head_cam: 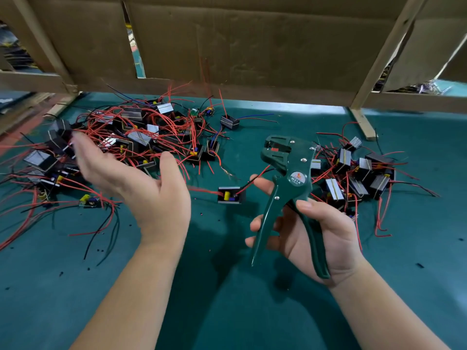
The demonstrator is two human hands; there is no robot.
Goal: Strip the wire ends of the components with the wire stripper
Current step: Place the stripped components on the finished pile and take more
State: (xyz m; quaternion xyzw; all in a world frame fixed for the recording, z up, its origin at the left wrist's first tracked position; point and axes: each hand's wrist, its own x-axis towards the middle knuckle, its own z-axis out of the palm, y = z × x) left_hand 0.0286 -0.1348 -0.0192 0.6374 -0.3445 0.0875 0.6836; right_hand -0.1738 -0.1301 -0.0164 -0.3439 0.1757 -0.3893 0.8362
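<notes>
The right hand [310,231], right of centre, grips the one green wire stripper [288,188] by its spread handles, head up. The left hand [141,183], left of centre, is flat and holds nothing, its blurred fingertips at the edge of the left heap [121,142]. One lone component [231,195] lies on the bench [227,299] between the hands. Its wire runs up toward the stripper's head, but I cannot tell whether it sits in the jaws. There are two heaps. The right heap [358,173] shows roughly ten components, while the left is too tangled to count. The likely trouble is that the red leads interlace, so lifting one piece from the left heap could drag its neighbours along or off the bench.
</notes>
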